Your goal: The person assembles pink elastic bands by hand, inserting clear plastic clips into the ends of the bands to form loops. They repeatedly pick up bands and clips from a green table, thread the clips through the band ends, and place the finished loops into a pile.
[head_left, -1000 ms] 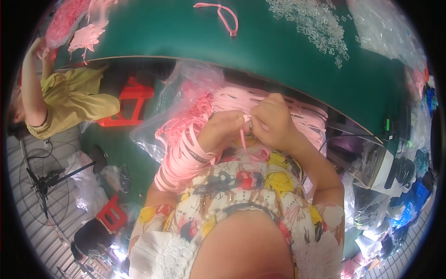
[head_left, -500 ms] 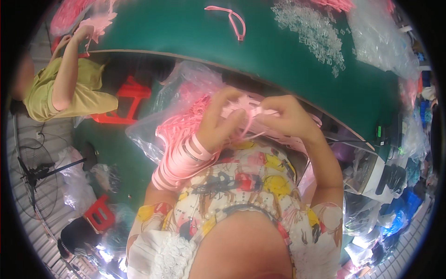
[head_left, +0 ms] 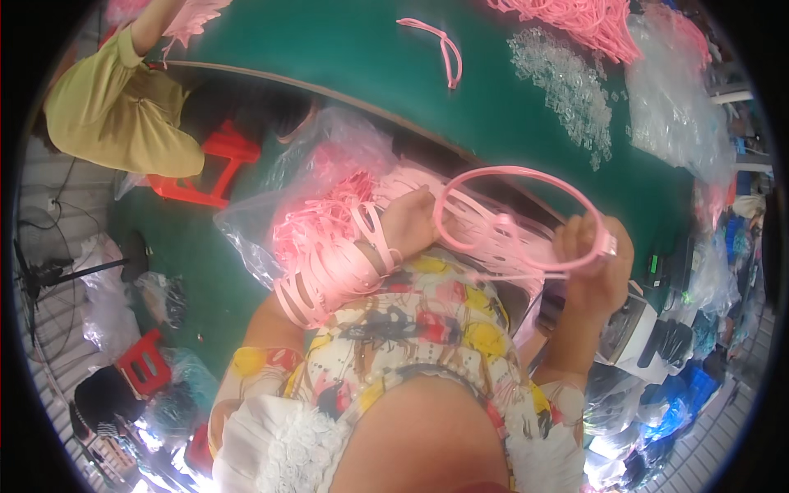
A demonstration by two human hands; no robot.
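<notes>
A glossy pink strap point(head_left: 514, 170), bent into a wide loop with a smaller loop inside it, stretches between my hands. My right hand point(head_left: 596, 263) has its fingers curled round the loop's right end, where a small clear piece point(head_left: 609, 244) sits on the strap. At the loop's left end is my left hand point(head_left: 408, 222), fingers bent against the strap; their tips are partly hidden. Several pink strap loops point(head_left: 329, 275) circle my left wrist and forearm. Beyond my hands, more pink straps point(head_left: 403, 182) lie in a heap below the table edge.
The green table point(head_left: 345, 49) carries a single pink strap point(head_left: 448, 53), a scatter of clear small pieces point(head_left: 567, 90), a pink strap pile point(head_left: 575, 20) and a clear plastic bag point(head_left: 678, 107). To the left, a person in a yellow-green top point(head_left: 123, 123) is near a red stool point(head_left: 222, 168).
My hands have moved apart, the right one outward to the right. The strap, bunched between my fingers before, now spreads as a wide loop. My view has shifted slightly.
</notes>
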